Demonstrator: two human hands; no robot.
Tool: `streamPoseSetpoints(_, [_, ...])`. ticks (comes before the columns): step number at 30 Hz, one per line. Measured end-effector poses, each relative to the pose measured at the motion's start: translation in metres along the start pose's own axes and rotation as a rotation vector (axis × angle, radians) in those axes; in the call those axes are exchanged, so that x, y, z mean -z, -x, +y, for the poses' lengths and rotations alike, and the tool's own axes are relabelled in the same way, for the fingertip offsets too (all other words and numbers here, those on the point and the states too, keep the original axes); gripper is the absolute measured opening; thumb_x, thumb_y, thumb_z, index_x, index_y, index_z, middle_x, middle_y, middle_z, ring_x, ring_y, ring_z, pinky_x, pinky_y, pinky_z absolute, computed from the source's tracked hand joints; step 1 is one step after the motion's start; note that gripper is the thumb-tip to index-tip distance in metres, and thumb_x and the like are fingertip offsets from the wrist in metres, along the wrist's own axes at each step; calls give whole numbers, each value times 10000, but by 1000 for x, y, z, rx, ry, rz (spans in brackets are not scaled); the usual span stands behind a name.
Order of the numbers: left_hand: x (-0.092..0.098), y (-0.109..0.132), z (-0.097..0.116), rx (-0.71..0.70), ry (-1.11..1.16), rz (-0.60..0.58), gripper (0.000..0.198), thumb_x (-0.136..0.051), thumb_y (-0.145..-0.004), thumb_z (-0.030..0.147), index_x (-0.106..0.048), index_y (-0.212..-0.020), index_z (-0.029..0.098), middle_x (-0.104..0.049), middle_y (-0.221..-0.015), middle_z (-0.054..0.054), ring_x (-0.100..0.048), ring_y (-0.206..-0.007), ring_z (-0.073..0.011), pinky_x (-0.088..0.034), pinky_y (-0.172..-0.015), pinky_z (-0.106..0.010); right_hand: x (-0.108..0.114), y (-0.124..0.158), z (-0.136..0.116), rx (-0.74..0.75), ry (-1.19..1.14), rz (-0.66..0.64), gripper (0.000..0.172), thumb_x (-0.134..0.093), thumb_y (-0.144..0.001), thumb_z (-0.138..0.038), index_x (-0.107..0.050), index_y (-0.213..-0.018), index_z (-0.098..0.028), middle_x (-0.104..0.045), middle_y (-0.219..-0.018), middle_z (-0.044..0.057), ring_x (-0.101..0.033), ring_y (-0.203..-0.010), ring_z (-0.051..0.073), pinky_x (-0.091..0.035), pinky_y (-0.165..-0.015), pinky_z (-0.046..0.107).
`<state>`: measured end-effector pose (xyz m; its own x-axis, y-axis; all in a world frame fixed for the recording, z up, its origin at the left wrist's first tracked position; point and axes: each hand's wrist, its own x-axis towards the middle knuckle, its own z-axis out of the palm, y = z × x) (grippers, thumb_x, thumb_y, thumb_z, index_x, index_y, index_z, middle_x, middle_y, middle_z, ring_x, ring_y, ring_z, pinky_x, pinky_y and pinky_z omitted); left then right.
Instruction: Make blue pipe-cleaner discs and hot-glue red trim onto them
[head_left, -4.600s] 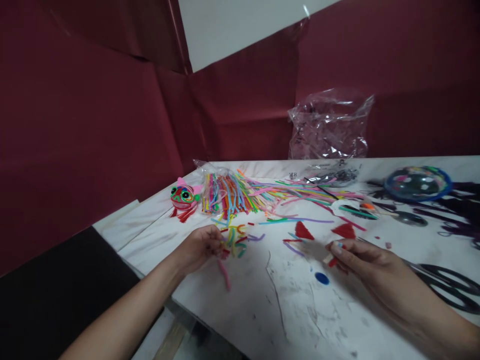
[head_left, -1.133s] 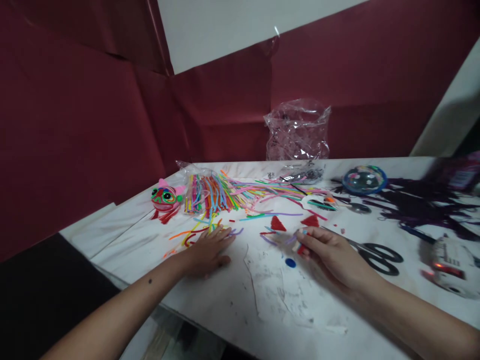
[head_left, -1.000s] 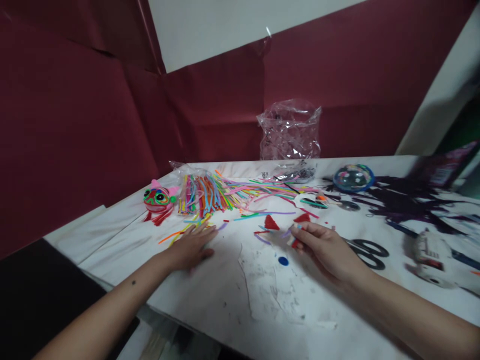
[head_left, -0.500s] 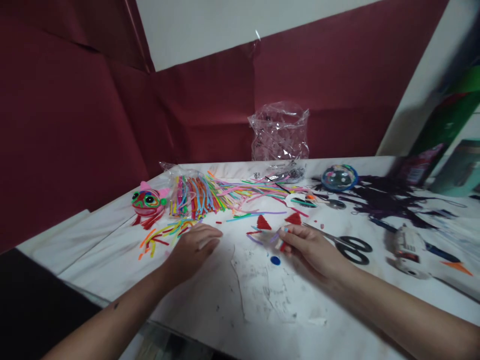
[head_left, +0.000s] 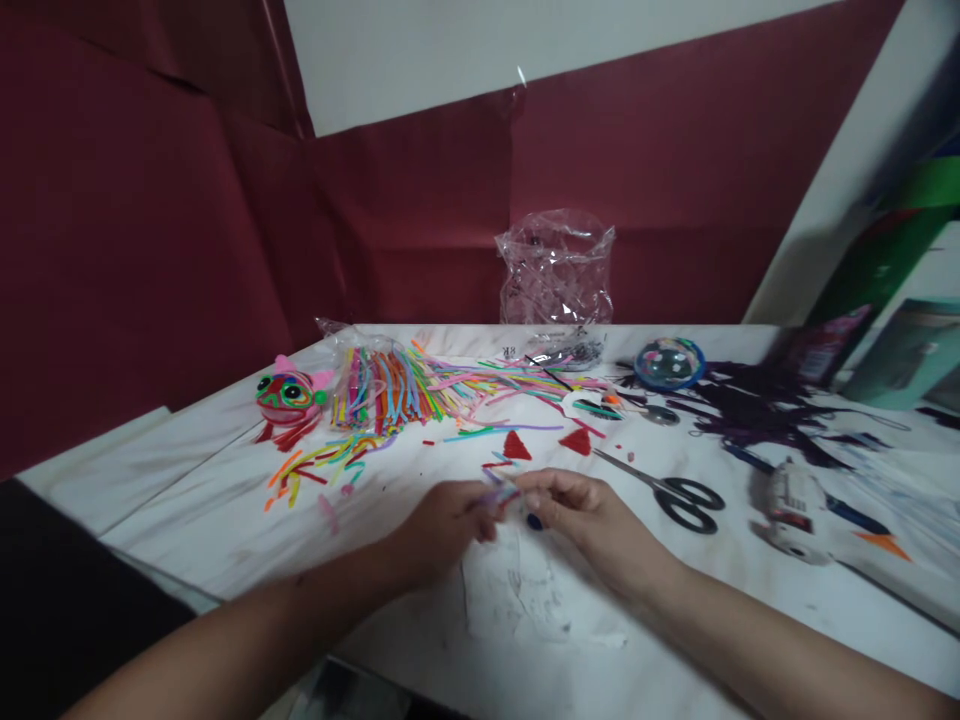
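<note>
Pinching blurred purple piece with left hand and right hand, over counter, near red triangles.

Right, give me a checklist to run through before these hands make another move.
1. Small pieces held between the fingertips of the left hand and right hand: ok.
2. How those pieces sit against each other: cannot tell, too blurred.
3. Scissors lying on the table, away from both hands: ok.
4. Blue disc fully in view: not ok, the right hand seems to cover part of it.
5. Two red triangles flat on the table, apart from each other: ok.
6. White tool switched off: cannot tell.
</note>
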<state>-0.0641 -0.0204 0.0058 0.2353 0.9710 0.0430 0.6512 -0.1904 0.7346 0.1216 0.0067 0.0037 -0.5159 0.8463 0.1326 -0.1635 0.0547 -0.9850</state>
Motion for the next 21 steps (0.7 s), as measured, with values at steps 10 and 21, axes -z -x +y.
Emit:
streamPoseSetpoints(10, [73, 8, -67, 29, -697, 167, 192, -473, -793, 183, -646, -870, 153, -661, -925, -117, -581, -945, -243, -409, -877, -374, 31, -20, 6, -16, 322, 348, 305, -643, -637, -472, -650, -715, -178, -571, -586, -9, -459, -498, 127, -362, -489, 257])
streamPoseSetpoints(21, [82, 29, -33, 39, 94, 903, 238, -455, -833, 369, -544, -721, 178, -417, -517, 59, -418, -479, -98, -352, -469, -204, 42, -18, 15, 77, 315, 487, 377, -546, -724, -579, -578, -850, -225, -452, -552, -48, -375, -475, 117, -276, -444, 236])
